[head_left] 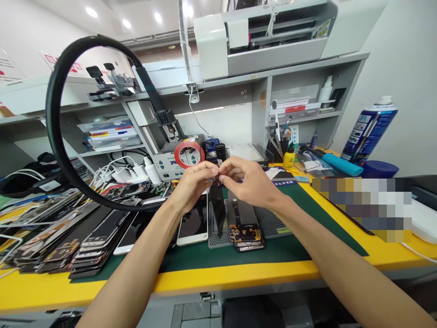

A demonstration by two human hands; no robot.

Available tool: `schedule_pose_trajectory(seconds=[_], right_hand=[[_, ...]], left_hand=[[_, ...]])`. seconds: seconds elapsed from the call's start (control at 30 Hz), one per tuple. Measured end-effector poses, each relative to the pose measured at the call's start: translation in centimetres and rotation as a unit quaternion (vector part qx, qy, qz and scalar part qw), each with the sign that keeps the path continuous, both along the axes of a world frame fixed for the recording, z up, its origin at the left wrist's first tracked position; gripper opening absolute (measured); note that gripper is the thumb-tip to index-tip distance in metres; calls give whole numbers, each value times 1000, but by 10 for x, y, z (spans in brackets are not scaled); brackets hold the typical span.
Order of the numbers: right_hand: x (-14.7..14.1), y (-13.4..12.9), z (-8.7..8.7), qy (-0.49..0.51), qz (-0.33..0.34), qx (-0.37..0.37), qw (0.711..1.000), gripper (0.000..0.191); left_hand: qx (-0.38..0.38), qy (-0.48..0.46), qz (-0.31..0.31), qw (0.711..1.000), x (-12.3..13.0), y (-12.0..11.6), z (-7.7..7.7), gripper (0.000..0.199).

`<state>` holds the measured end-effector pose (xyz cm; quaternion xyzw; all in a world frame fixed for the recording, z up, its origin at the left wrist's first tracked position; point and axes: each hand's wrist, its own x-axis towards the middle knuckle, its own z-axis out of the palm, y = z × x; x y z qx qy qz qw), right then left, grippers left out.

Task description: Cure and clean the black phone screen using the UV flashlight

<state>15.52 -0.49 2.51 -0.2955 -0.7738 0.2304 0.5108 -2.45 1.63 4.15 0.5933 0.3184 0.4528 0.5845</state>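
Note:
Fingers pinched, my left hand (193,184) and my right hand (244,180) meet at the top end of a thin dark phone screen (217,207). The screen hangs nearly upright, edge towards me, over a grey perforated pad (218,239). What exactly lies between the fingertips is too small to make out. Below my right hand is a phone screen assembly (246,225), its back up, with a flex cable and orange-and-black parts showing. To the left, a white-framed phone or tablet (194,221) lies face up on the green mat (287,250).
Piles of phone screens (99,241) fill the left side. A black hose (54,114) arches above them. Behind my hands stand a roll of red tape (189,155) and a yellow bottle (289,157). A blue spray can (370,132) stands at right, near a blurred-out area (365,209).

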Motion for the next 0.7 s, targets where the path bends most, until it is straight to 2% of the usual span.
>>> schedule_pose_trajectory(seconds=[0.1, 0.23, 0.4, 0.7], right_hand=[[-2, -3, 2, 5, 3, -18, 1000, 13], [-6, -3, 4, 31, -1, -48, 998, 2], [-8, 4, 6, 69, 20, -103, 992, 17], [-8, 6, 6, 101, 59, -163, 980, 16]], left_hand=[[14, -7, 4, 1000, 1, 0, 0, 10], [15, -13, 13, 1000, 3, 0, -2, 4], [16, -28, 3, 999, 6, -2, -3, 3], [-3, -23, 14, 1000, 9, -2, -8, 4]])
